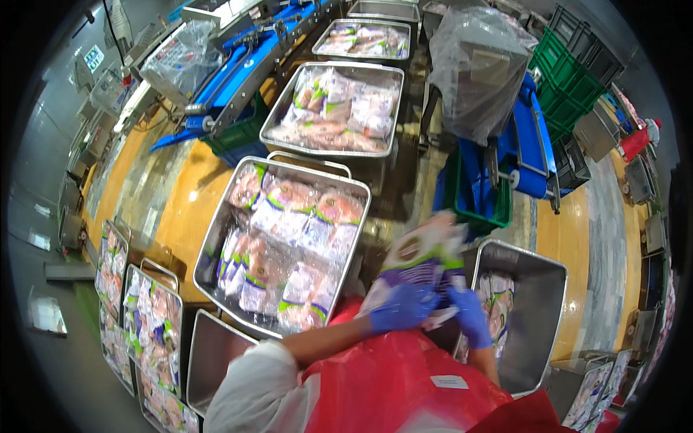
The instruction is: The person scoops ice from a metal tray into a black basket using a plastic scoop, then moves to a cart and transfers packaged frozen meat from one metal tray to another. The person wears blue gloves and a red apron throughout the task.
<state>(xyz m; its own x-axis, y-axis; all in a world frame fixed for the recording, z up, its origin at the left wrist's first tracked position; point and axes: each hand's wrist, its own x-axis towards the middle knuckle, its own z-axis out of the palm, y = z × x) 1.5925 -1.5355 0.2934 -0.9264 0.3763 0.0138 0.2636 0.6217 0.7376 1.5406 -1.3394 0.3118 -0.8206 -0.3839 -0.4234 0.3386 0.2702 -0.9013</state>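
Note:
My left hand [406,306], in a blue-purple glove, closes on the lower part of a plastic bag of raw meat [422,249] with white, purple and green print. At the bag's right lower edge, my right hand [471,317], gloved alike, is also closed on it. The bag is tilted up in front of my red apron [390,375], its upper end blurred. On the left stands a steel tub [283,173] holding several similar bags. Close by my right hand is another steel tub [538,325] with a few bags along its left side.
More steel tubs of bags [339,66] line up ahead. Blue conveyor belts [530,155] stand on both sides, with a green crate [473,206] under the right one. Stacked green crates [570,79] rise at far right. Filled tubs [153,325] stand at lower left.

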